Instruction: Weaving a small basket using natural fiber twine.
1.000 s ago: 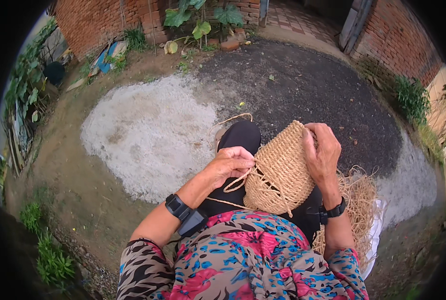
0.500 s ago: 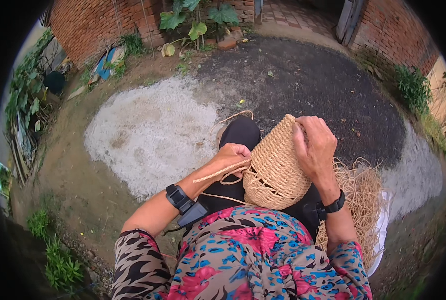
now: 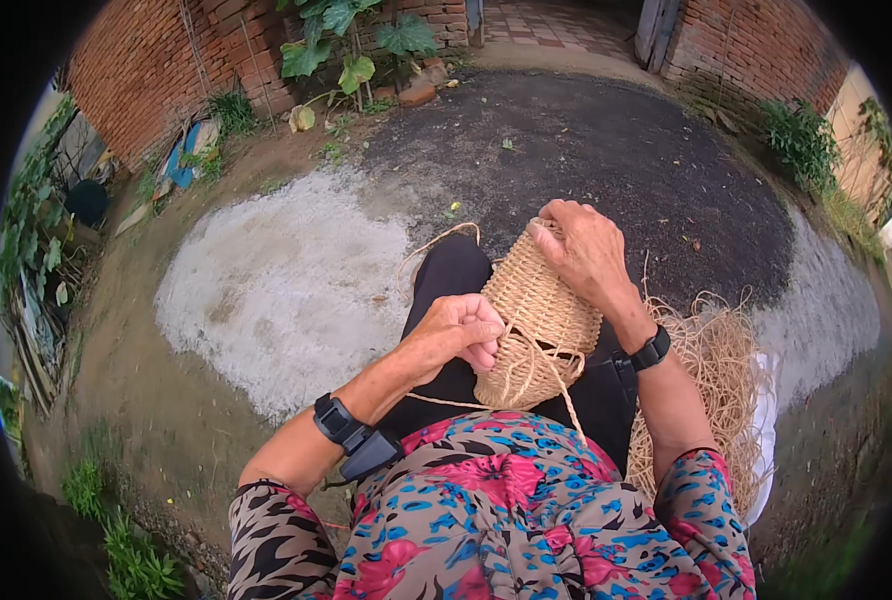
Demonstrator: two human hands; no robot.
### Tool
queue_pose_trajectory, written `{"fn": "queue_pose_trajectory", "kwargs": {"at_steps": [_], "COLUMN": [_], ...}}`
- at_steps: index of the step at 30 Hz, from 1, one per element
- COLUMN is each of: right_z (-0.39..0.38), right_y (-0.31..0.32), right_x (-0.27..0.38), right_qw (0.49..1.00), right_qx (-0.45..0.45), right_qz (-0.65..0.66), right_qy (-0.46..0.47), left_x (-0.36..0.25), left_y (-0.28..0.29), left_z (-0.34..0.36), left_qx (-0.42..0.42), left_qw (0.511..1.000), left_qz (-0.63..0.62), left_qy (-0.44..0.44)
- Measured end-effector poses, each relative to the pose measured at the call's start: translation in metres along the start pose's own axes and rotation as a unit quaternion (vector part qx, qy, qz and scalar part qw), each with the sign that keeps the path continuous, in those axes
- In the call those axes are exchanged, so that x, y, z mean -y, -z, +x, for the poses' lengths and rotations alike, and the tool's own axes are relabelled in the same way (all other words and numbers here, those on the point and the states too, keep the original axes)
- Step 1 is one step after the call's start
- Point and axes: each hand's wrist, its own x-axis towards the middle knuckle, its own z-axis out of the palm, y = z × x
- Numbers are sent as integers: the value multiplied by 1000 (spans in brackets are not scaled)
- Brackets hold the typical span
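Note:
A woven straw basket (image 3: 541, 300) lies tilted across my lap, over my dark trousers. My right hand (image 3: 584, 252) grips its far end, thumb on the near face and fingers over the edge. At the basket's left side, my left hand (image 3: 464, 330) is closed, with thumb and fingertips pinched where a twisted straw cord (image 3: 570, 402) meets the weave. From there the cord crosses the basket's face and hangs down toward my patterned top. Near the lower part of the basket, a dark gap (image 3: 558, 352) shows in the weave. My left fingertips partly hide their hold.
A heap of loose straw strands (image 3: 701, 385) lies at my right on a white sheet (image 3: 764, 440). A thin loose strand (image 3: 436, 240) curves past my left knee. Ahead are a pale grey patch of ground (image 3: 276, 290), dark gravel (image 3: 606, 150), leafy plants and brick walls.
The twisted cord has swung from the left of the basket to across its face, hanging right. My left hand has turned at the basket's edge. The right hand keeps its grip.

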Motion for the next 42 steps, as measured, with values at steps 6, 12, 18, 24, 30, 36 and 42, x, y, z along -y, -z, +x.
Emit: {"fn": "queue_pose_trajectory", "kwargs": {"at_steps": [6, 12, 18, 24, 30, 36, 42], "right_z": [-4, -2, -4, -4, -6, -4, -3], "right_y": [-19, -19, -20, -21, -20, -19, -25], "right_x": [3, 4, 5, 4, 4, 3, 4], "right_qw": [1000, 1000, 1000, 1000, 1000, 999, 1000], "right_qx": [-23, -14, -15, -17, -25, -31, -11], "right_qz": [2, -9, -20, -21, -3, 7, -10], "right_qy": [-14, -19, -14, -16, -12, -7, -8], "left_x": [13, 11, 11, 8, 10, 23, 30], "left_y": [-3, -13, -13, -15, 10, 134, 149], "left_z": [-6, -3, 0, 4, -7, -40, -33], "left_qx": [-105, -156, -151, -129, -145, -508, -261], "left_qw": [980, 905, 953, 970, 978, 835, 817], "left_qz": [162, 364, 247, 204, 145, 134, -445], "left_qy": [-56, -158, -84, -35, -36, -166, -256]}}
